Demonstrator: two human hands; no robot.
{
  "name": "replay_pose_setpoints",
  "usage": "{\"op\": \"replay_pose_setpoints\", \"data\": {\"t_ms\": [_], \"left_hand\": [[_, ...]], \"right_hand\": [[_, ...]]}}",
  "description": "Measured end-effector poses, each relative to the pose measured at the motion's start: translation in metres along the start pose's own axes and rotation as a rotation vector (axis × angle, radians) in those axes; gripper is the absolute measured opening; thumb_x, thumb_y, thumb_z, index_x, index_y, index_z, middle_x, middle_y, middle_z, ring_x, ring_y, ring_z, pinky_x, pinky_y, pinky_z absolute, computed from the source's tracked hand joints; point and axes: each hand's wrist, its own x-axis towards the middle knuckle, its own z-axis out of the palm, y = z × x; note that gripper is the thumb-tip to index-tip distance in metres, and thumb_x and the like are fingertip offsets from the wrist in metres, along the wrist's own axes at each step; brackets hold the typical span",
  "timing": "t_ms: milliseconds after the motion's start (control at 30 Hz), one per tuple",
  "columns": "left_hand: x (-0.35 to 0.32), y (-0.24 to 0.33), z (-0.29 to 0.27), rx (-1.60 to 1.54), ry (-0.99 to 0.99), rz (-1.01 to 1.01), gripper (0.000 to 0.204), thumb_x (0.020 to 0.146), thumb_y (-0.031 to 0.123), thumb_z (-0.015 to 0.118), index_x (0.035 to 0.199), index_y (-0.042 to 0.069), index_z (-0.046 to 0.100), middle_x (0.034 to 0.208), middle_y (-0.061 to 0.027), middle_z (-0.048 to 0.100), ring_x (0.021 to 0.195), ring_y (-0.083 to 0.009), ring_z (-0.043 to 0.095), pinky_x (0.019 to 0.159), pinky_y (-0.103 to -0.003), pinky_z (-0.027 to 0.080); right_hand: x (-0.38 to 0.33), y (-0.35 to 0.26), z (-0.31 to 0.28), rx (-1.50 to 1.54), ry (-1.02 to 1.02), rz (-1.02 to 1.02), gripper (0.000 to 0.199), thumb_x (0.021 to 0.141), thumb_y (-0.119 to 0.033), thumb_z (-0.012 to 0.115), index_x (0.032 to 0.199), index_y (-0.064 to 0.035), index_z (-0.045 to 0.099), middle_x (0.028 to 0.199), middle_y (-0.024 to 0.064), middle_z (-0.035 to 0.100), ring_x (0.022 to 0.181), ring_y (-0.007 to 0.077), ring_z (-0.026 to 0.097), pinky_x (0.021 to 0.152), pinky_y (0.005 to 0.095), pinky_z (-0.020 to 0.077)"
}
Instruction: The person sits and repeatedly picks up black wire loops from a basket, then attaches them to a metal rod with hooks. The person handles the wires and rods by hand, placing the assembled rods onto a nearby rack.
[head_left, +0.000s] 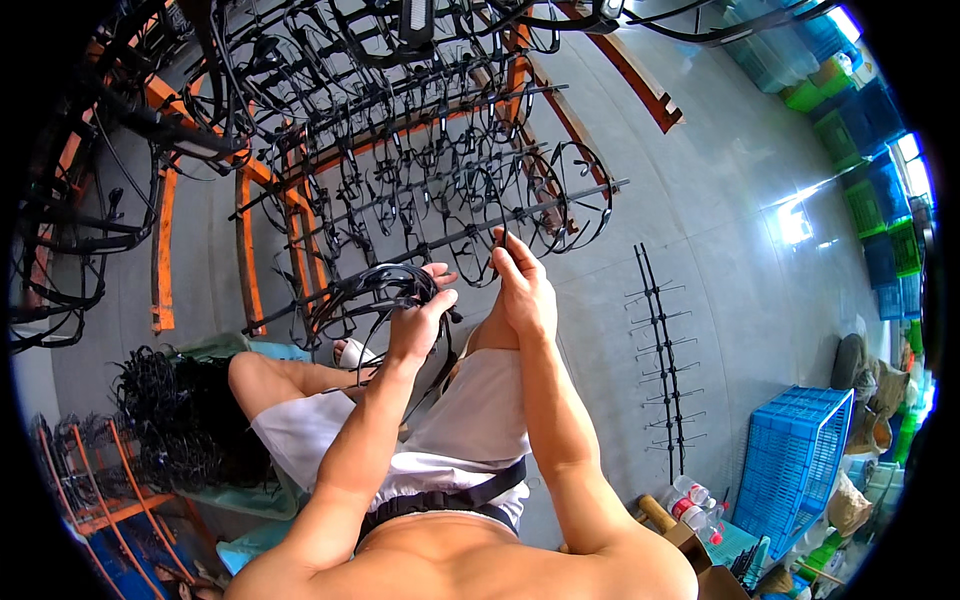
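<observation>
My left hand [418, 322] is closed around a bundle of thin black looped pieces [375, 290], which look like plastic or wire hoops. Loose ends of the bundle trail down past my wrist toward my lap. Farther up and to the right, my right hand [525, 290] has thumb and fingers pinched at the near bar of the rack [430, 245]. A thin dark piece seems to be between those fingertips, beside the black hoops [580, 200] hanging on the bar. Whether that piece hangs from the bar cannot be made out.
Orange rack legs [248, 255] stand at the left, below more hanging black pieces. A heap of black strands [190, 420] fills a tub beside my left knee. On the right floor lies a hooked black rod frame [660, 360], near a blue crate [795, 460] and plastic bottles [697, 510].
</observation>
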Motion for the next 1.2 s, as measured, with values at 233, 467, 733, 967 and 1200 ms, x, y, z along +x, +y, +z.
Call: {"op": "replay_pose_setpoints", "data": {"t_ms": [233,467,733,967,1200], "left_hand": [[-0.032,0.018,-0.022,-0.53,-0.152,-0.091,0.043,0.081,0.002,0.052,0.124,0.0,0.048,0.119,-0.0132,0.055,0.102,-0.0247,0.06,0.091,-0.034,0.047],[-0.057,0.043,-0.038,-0.7,-0.372,-0.079,0.053,0.079,0.015,0.06,0.129,0.002,0.046,0.133,-0.0161,0.048,0.13,-0.0295,0.038,0.109,-0.041,0.03],[-0.068,0.039,-0.043,-0.879,-0.299,0.014,0.035,0.085,0.021,0.06,0.114,0.004,0.051,0.113,-0.0154,0.058,0.112,-0.0293,0.054,0.098,-0.044,0.043],[-0.076,0.031,-0.044,-0.262,-0.095,-0.095,0.02,0.089,0.013,0.052,0.104,0.001,0.056,0.088,-0.006,0.062,0.082,-0.0117,0.058,0.079,-0.027,0.048],[-0.089,0.016,-0.048,0.121,-0.318,-0.112,0.034,0.08,0.015,0.065,0.112,0.002,0.057,0.086,-0.0009,0.056,0.082,-0.008,0.052,0.077,-0.023,0.042]], "right_hand": [[-0.055,-0.053,0.013,-0.76,-0.091,-0.586,0.035,0.087,-0.018,0.061,0.12,-0.0074,0.053,0.11,0.0126,0.055,0.083,0.0292,0.059,0.076,0.0357,0.0475],[-0.079,-0.03,0.03,0.04,-0.725,0.067,0.023,0.093,-0.019,0.056,0.101,0.0026,0.06,0.083,0.0021,0.053,0.072,0.0086,0.047,0.064,0.0233,0.0389],[-0.089,-0.046,0.053,-0.042,-0.32,-0.208,0.021,0.09,-0.01,0.051,0.096,0.0065,0.062,0.092,0.009,0.058,0.077,0.0153,0.057,0.072,0.0269,0.047],[-0.074,-0.076,0.047,-0.166,-0.783,0.039,0.026,0.094,-0.016,0.051,0.113,0.0014,0.056,0.088,0.0049,0.059,0.073,0.0098,0.055,0.063,0.0235,0.0455],[-0.072,-0.135,0.023,-0.258,-0.38,0.013,0.016,0.092,-0.012,0.055,0.09,0.0013,0.063,0.076,-0.0006,0.059,0.065,0.0019,0.048,0.054,0.0184,0.0375]]}}
